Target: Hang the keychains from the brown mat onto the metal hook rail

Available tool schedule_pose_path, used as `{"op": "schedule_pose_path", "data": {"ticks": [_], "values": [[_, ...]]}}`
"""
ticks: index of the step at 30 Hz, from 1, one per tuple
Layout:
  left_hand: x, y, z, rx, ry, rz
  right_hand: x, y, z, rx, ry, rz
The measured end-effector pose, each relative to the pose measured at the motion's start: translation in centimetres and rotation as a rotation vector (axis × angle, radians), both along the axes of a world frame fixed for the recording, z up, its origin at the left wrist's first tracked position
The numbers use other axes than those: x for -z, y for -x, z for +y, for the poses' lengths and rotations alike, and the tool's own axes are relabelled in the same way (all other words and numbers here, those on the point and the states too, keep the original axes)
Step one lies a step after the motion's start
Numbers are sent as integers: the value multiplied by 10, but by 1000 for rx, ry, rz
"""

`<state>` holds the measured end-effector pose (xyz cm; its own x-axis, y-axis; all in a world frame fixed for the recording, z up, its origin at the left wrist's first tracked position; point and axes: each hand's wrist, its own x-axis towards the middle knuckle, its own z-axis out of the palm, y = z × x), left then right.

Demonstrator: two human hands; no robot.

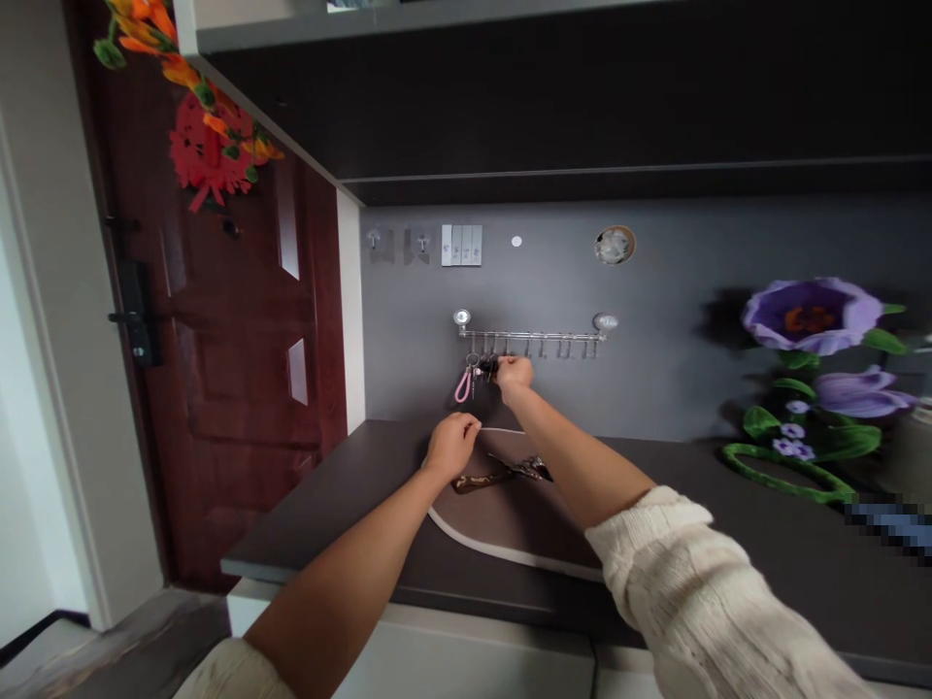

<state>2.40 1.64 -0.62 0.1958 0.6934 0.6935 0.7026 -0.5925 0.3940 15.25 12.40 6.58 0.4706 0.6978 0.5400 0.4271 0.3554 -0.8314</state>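
My right hand [514, 377] is raised to the hook rack [539, 336] on the grey back wall. Its fingers are pinched on a set of keys [490, 367] with dark parts, mostly hidden by the fingers. Just left of them, a pink loop keychain [462, 387] with a metal ring and key hangs from the rack. My left hand [451, 443] hovers lower, over the far left edge of a brown mat [502, 534]. Its fingers are closed together, and whatever may be in them is hidden. More keys [528, 468] and a brown patterned strap [481, 482] lie on the mat.
A dark cabinet [582, 97] overhangs the counter [349, 505]. Purple plush flowers [812, 316] stand at the right. On the wall are a switch panel [461, 246] and a round hole [615, 245]. A dark red door [233, 388] is at the left.
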Motion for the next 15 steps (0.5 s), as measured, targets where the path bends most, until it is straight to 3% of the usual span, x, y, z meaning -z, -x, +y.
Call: {"op": "schedule_pose_path", "data": {"ticks": [5, 15], "values": [[-1, 0, 0, -1, -22, -6, 3, -4, -2, 32, 3, 33], [-1, 2, -1, 45, -38, -21, -5, -10, -19, -84, 65, 160]]}}
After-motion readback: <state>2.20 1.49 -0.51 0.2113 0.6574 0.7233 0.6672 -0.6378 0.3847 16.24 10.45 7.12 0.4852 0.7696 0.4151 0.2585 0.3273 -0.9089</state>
